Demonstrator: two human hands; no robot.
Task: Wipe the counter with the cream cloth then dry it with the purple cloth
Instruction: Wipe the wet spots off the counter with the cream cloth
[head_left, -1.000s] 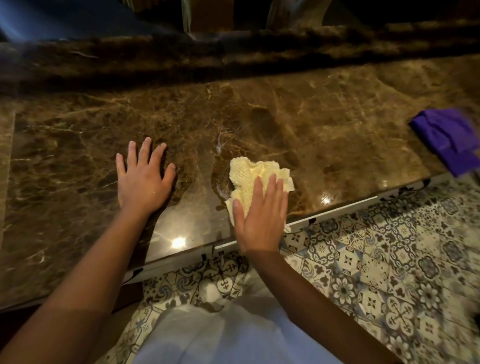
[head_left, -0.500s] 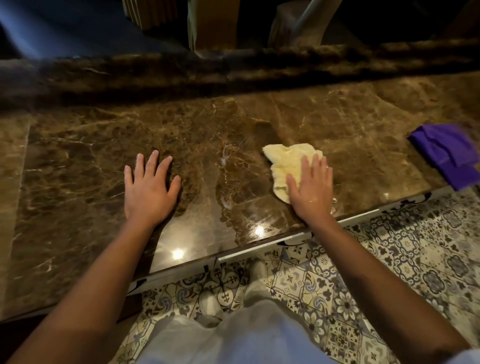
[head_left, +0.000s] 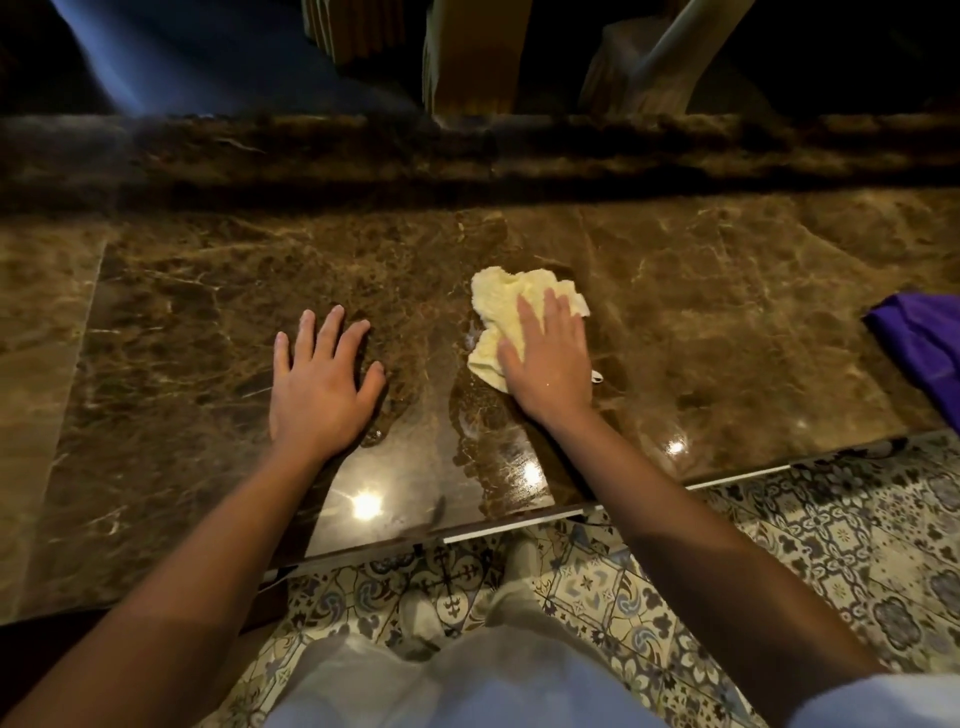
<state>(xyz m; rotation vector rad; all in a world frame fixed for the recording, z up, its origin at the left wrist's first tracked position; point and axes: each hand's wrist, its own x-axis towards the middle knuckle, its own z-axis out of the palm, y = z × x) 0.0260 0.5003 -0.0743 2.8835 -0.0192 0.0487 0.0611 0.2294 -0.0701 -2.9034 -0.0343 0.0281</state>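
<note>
Cream cloth (head_left: 506, 306) flat under right hand (head_left: 548, 358), fingers spread.

Patterned floor tiles (head_left: 831, 545) below the near edge, blue-grey floral and geometric motifs on a pale ground. Polished brown marble tabletop (head_left: 208, 338) with pale veining, glossy enough to mirror three small bright ceiling lights near the front. Raised marble ledge (head_left: 675, 150) of the same stone along the back. Beyond it, mostly darkness: pale wooden furniture legs (head_left: 472, 57), one straight, one curved. Bluish haze of light (head_left: 104, 52) at upper left. Dim, warm lighting overall.
</note>
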